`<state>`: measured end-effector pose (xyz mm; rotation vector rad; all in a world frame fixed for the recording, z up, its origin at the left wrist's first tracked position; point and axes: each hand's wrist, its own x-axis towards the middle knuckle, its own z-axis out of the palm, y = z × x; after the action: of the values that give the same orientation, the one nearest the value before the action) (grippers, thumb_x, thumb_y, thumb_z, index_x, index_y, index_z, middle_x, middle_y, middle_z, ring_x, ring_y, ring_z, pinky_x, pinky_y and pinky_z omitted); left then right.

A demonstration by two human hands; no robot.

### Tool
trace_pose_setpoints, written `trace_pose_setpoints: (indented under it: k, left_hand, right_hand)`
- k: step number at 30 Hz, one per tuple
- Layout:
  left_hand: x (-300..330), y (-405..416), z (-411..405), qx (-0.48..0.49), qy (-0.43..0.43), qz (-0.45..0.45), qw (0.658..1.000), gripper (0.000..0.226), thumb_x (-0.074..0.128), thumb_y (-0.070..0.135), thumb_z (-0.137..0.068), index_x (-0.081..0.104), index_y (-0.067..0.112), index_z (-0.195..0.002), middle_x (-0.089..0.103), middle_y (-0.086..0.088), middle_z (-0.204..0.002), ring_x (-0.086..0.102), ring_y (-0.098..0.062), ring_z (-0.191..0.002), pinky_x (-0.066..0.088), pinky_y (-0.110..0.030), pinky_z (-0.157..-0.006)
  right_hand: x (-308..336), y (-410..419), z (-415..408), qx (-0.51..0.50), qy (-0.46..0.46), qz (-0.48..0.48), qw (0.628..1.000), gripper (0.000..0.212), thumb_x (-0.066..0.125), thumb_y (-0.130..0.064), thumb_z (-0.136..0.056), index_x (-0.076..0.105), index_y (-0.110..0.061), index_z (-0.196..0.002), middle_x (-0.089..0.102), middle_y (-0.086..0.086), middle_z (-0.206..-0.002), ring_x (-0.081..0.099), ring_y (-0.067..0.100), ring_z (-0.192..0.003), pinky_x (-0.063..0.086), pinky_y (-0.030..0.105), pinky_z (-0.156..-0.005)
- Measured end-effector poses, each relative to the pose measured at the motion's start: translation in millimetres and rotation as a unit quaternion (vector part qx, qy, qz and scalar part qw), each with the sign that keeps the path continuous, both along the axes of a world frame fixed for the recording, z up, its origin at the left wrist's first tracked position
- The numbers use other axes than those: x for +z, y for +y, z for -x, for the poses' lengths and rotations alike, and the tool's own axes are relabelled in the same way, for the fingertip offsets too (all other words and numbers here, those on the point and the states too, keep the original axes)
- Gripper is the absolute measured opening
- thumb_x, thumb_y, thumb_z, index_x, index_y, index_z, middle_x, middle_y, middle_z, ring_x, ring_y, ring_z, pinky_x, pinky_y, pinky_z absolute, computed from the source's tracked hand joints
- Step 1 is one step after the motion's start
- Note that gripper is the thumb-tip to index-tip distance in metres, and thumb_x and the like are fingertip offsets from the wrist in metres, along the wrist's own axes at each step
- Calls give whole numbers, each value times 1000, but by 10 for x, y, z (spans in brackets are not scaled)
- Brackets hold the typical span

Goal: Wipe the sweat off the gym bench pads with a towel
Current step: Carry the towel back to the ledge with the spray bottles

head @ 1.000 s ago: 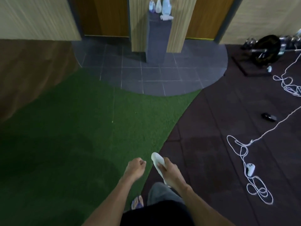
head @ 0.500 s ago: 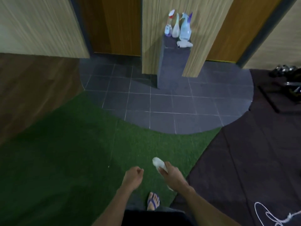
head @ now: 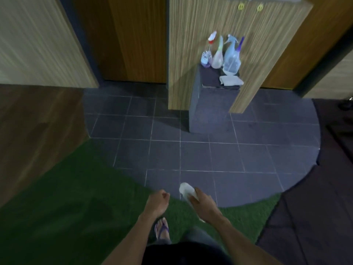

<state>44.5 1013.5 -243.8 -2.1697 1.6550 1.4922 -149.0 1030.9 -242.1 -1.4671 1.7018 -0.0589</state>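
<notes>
**Towel in the right hand, above the edge of the grass mat**

Low in the middle of the frame, the right hand (head: pixel 203 204) is closed around a white towel (head: pixel 186 189), rolled or bunched up, whose free end sticks out past the knuckles toward the grey tiled floor (head: pixel 225 155). A small pale bit of it also shows below the wrist. To its left, near but apart, the left hand (head: pixel 159 202) is curled into a loose fist with nothing visible in it. Both forearms rise from the bottom edge of the frame.

Beneath the hands lies a green grass mat (head: pixel 72 207), and a foot in a blue sandal (head: pixel 162 229) stands on it between the two arms. The tiles form a rounded patch in the centre, bordered by dark rubber flooring (head: pixel 313 217) at the right and brown wood flooring (head: pixel 32 121) at the left.

In the upper centre right, a dark pedestal (head: pixel 210 108) stands against a striped wooden panel (head: pixel 191 44). On its top stand three spray bottles (head: pixel 222 56) close together, with a folded white cloth (head: pixel 231 80) just in front of them at the near edge. Motion blur softens the bottle details.
</notes>
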Motion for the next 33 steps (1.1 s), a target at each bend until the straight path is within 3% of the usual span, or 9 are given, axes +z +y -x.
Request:
trace_pose_setpoints:
  k: [3, 6, 9, 12, 15, 19, 23, 30, 33]
  left_hand:
    - [112, -772, -10, -11, 5, -9, 1000, 30, 39, 32, -105, 53, 12, -89, 52, -2, -81, 51, -16, -75, 37, -28, -72]
    - [101, -1588, 60, -5, -3, 6, 1000, 33, 41, 32, -104, 61, 7, -94, 57, -8, -84, 51, -17, -78, 37, -28, -73]
    - [64, -2449, 168, 3, -5, 15, 1000, 36, 43, 33, -102, 62, 3, -96, 66, -15, -95, 59, -25, -83, 40, -30, -73]
    - [161, -3418, 285, -1, -16, 27, 1000, 35, 42, 33, -102, 63, 6, -93, 70, -16, -106, 64, -33, -102, 47, -35, -83]
    - [511, -4487, 411, -14, -19, 47, 999, 37, 40, 31, -103, 55, 12, -76, 62, -12, -91, 62, -30, -94, 47, -36, -83]
    - [1226, -6116, 517, 34, 40, 136, 989, 31, 40, 29, -102, 59, 12, -84, 58, -5, -80, 54, -18, -69, 43, -31, -68]
    - [2155, -7684, 485, 42, 75, 243, 966, 27, 42, 28, -103, 63, 11, -101, 61, -6, -82, 52, -14, -64, 41, -24, -53]
    - [3195, -9588, 424, 31, 46, 406, 912, 22, 46, 25, -101, 65, 15, -107, 69, -6, -97, 69, -23, -83, 59, -38, -76]
    - [3236, -10115, 405, 38, 32, 439, 897, 22, 49, 27, -100, 62, 17, -114, 69, -5, -104, 68, -21, -90, 60, -47, -84]
  right_hand:
    - [43, -709, -35, -5, -8, -9, 1000, 40, 43, -40, -105, 44, -16, -137, 65, 18, -122, 64, 36, -105, 48, 39, -78]
    - [7, -1469, 14, -7, -7, -15, 1000, 43, 44, -42, -105, 43, -20, -142, 63, 16, -129, 61, 37, -115, 49, 41, -89]
    - [13, -2294, 117, 0, -8, -13, 1000, 46, 42, -41, -105, 40, -21, -146, 62, 12, -132, 61, 33, -117, 46, 36, -89]
    - [61, -3249, 280, 9, -1, 3, 1000, 46, 43, -44, -105, 40, -22, -145, 63, 11, -133, 61, 31, -117, 48, 36, -91]
    - [260, -4335, 432, 77, 13, 10, 997, 46, 42, -41, -106, 39, -19, -146, 62, 14, -134, 62, 32, -117, 47, 34, -84]
    - [896, -5861, 565, 175, 23, 103, 979, 65, 33, -55, -103, 40, -9, -148, 54, 16, -145, 57, 33, -126, 45, 39, -100]
    - [1691, -7458, 593, 191, 44, 217, 956, 53, 43, -48, -104, 44, -10, -143, 61, 16, -135, 63, 33, -117, 45, 36, -90]
    - [3105, -9564, 583, 149, 63, 443, 882, 46, 46, -38, -105, 42, -18, -147, 56, 16, -141, 58, 34, -122, 44, 33, -88]
    - [3401, -10139, 561, 209, 153, 490, 832, 52, 37, -49, -106, 32, -25, -152, 36, 7, -159, 37, 27, -144, 43, 44, -107]
